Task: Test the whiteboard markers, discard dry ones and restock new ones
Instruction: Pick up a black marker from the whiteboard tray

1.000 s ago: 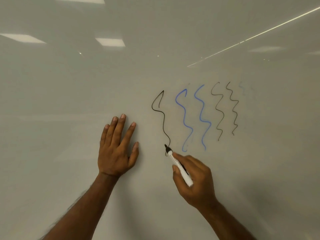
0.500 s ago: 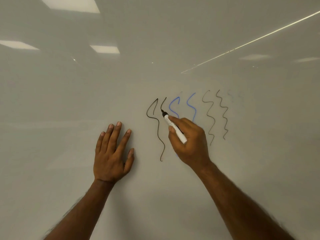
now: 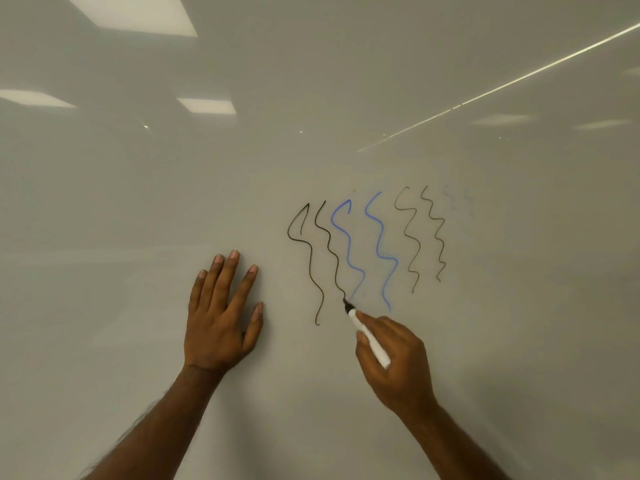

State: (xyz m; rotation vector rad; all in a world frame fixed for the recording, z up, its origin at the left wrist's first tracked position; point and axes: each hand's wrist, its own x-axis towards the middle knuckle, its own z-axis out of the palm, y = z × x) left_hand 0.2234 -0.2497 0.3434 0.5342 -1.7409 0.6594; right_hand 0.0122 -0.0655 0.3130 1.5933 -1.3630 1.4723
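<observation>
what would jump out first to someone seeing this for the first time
The wavy test lines on the whiteboard catch the eye first: two black lines on the left, two blue lines in the centre, two thinner black lines on the right. Just below, the right hand grips a white marker, its black tip at the foot of the second black line. The left hand lies flat on the board, left of the lines.
</observation>
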